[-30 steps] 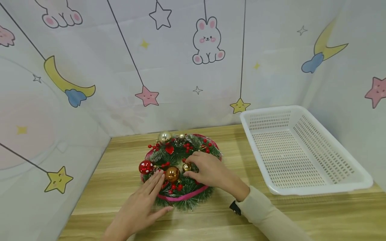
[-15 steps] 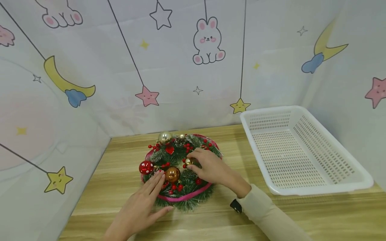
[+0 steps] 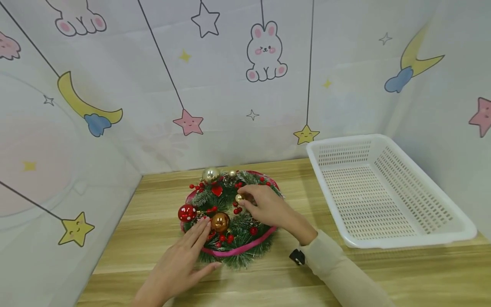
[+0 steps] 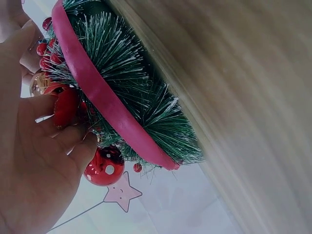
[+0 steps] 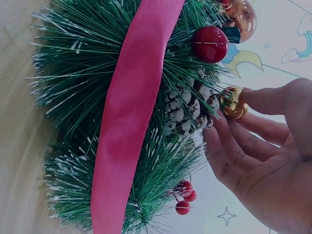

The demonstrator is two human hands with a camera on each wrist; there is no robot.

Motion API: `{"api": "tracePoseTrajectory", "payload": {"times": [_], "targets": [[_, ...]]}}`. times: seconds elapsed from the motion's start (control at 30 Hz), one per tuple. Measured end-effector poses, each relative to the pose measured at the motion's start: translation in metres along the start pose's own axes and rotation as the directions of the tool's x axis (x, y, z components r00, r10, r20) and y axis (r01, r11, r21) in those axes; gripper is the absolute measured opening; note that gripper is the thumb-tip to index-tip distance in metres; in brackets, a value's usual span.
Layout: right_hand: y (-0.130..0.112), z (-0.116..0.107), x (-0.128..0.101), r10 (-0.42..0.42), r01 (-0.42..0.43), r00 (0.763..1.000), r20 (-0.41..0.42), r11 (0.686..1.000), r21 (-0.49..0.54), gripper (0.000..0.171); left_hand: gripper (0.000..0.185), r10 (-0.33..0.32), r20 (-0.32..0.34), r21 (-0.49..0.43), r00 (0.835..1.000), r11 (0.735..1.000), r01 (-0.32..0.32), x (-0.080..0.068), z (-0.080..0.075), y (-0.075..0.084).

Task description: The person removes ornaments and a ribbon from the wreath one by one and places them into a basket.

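A green Christmas wreath [image 3: 245, 221], banded with pink ribbon [image 5: 131, 97], lies on the wooden table. My right hand [image 3: 270, 207] pinches a small gold ball ornament [image 5: 234, 103] between thumb and fingers, over the wreath's right inner side. Just beside that ball, in the right wrist view, is a white-tipped pinecone [image 5: 187, 107]. My left hand [image 3: 178, 260] rests on the wreath's near left part with its fingers fairly straight. Its fingertips lie next to an amber ball [image 3: 220, 222] and below a red dotted ball [image 3: 186, 212].
A white slotted plastic basket [image 3: 364, 196] stands on the table [image 3: 268, 277] to the right. A pale gold ball [image 3: 211, 175] sits at the wreath's far edge. Cloth [image 3: 222, 140] printed with rabbits, stars and moons hangs behind and at the sides.
My right hand has moved slightly away from me across the wreath with the small gold ball, uncovering red berries near the wreath's middle. My left hand has stayed in place.
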State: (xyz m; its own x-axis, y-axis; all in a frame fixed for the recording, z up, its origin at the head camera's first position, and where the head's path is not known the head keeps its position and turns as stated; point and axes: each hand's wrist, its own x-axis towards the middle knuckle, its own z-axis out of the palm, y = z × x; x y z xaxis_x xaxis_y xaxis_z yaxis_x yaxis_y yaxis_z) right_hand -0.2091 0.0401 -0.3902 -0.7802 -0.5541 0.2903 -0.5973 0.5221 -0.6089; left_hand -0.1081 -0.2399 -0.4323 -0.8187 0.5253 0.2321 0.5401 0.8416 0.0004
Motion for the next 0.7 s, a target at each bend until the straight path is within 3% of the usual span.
{"api": "tracePoseTrajectory", "payload": {"times": [0.4, 0.7], "targets": [[0.004, 0.006, 0.013, 0.049, -0.05, 0.999, 0.017, 0.997, 0.055, 0.036, 0.094, -0.007, 0.006, -0.004, 1.0, 1.0, 0.007, -0.001, -0.001, 0.001], [0.007, 0.012, 0.023, 0.03, -0.03, 1.0, 0.009, 0.998, 0.06, 0.034, 0.095, -0.01, 0.02, -0.017, 1.0, 1.0, 0.01, -0.001, 0.0, 0.0]]}}
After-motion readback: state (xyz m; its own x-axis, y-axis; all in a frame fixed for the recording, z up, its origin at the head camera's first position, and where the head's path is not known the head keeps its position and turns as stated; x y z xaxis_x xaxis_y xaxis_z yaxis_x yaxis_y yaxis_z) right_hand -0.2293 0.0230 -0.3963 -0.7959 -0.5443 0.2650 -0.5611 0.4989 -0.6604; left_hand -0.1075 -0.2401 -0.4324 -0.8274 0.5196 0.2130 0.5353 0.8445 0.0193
